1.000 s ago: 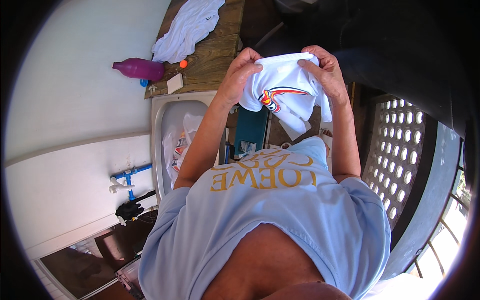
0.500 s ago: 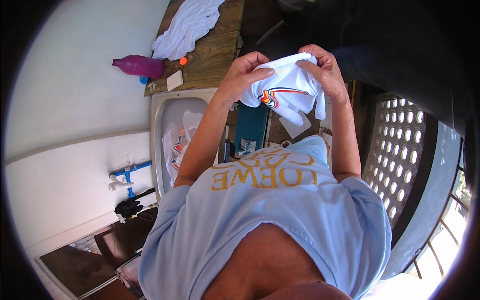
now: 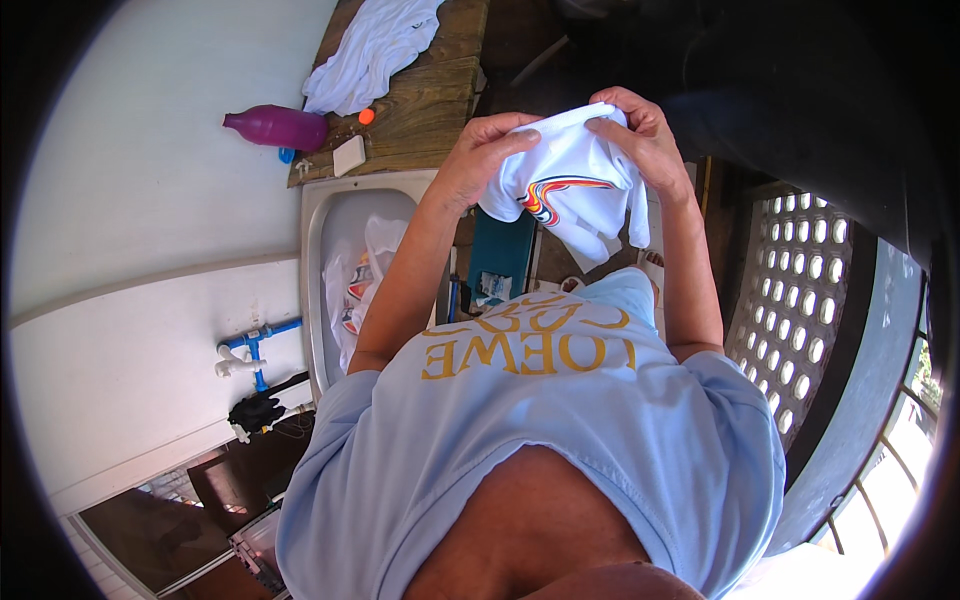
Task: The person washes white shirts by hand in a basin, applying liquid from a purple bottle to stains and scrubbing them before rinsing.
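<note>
A white garment (image 3: pixel 565 160) with a red, orange and black striped print hangs between my hands, held up in front of me by its upper edge. My left hand (image 3: pixel 485 155) pinches the left end of that edge, thumb on the near side. At the other end, the fingers and thumb of my right hand (image 3: pixel 645 138) close on the cloth. The garment's lower part droops in loose folds, so its full shape cannot be made out.
At left, a steel sink (image 3: pixel 313 260) holds more white printed cloth (image 3: pixel 360 285). Beyond it, a wooden counter (image 3: pixel 430 110) bears a crumpled white garment (image 3: pixel 375 50), a purple bottle (image 3: pixel 280 128), an orange cap (image 3: pixel 366 116) and a white block (image 3: pixel 349 156). Blue pipes (image 3: pixel 258 340) run along the wall.
My left hand has shifted slightly left and down along the garment's edge, and my right hand slightly left. The cloth swings a little lower; both hands keep hold of it.
</note>
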The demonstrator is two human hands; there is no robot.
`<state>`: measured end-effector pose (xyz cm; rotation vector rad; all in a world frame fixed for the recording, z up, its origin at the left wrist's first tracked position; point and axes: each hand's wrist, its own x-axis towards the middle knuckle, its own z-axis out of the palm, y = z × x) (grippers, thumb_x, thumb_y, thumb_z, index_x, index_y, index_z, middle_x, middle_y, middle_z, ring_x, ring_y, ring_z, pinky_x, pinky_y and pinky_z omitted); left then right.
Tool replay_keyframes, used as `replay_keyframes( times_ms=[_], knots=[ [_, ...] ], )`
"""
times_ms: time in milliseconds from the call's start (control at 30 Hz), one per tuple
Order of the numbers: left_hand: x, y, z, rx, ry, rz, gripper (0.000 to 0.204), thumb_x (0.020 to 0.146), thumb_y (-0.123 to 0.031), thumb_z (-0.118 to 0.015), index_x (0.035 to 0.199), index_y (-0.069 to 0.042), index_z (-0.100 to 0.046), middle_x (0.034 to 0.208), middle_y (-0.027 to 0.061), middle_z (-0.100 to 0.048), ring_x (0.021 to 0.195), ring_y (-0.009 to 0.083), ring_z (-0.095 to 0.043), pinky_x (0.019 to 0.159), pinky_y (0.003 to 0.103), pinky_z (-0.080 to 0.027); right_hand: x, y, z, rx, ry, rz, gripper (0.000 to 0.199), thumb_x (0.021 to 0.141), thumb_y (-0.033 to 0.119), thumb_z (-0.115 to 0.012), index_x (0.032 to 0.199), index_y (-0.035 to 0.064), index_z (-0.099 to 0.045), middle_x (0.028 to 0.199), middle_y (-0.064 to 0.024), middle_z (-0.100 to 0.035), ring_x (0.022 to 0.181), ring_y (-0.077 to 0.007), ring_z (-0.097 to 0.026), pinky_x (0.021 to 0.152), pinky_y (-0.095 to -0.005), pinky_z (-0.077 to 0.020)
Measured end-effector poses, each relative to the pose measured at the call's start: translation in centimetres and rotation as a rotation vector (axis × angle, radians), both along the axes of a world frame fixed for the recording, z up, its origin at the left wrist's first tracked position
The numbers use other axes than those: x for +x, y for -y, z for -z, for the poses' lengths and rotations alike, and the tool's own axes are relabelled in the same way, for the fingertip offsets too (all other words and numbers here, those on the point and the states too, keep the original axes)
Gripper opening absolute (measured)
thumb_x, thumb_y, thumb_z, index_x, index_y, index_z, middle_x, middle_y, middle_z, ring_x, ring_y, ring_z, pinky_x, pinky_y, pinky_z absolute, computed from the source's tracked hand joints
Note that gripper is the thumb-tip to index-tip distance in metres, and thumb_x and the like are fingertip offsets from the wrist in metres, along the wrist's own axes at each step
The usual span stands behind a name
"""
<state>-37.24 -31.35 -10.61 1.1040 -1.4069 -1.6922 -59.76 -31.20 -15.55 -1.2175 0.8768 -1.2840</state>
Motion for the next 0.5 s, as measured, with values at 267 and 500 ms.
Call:
replay_keyframes(
  times_ms=[267,500],
  knots=[
    [0.1,0.0,0.5,0.115,-0.173,-0.205,0.027,0.085,-0.009,-0.065,0.111,0.001,-0.064,0.099,0.0073,-0.067,0.085,0.0132,-0.064,0.077,0.027,-0.051,1.8,-1.4,0.4,-0.073,0.125,0.154,0.012,0.081,0.009,-0.07,0.092,0.011,-0.067,0.085,-0.0017,-0.066,0.074,-0.0094,-0.063,0.061,-0.0223,-0.0505],
    [-0.5,-0.4,0.7,0.047,-0.192,-0.293,0.028,0.085,-0.006,-0.065,0.112,0.002,-0.063,0.1,0.0086,-0.067,0.087,0.014,-0.065,0.077,0.026,-0.052,3.8,-3.1,0.6,-0.188,-0.135,0.175,0.019,0.081,0.016,-0.073,0.099,0.0111,-0.071,0.093,-0.0052,-0.069,0.078,-0.0119,-0.065,0.058,-0.0226,-0.048]
  ],
)
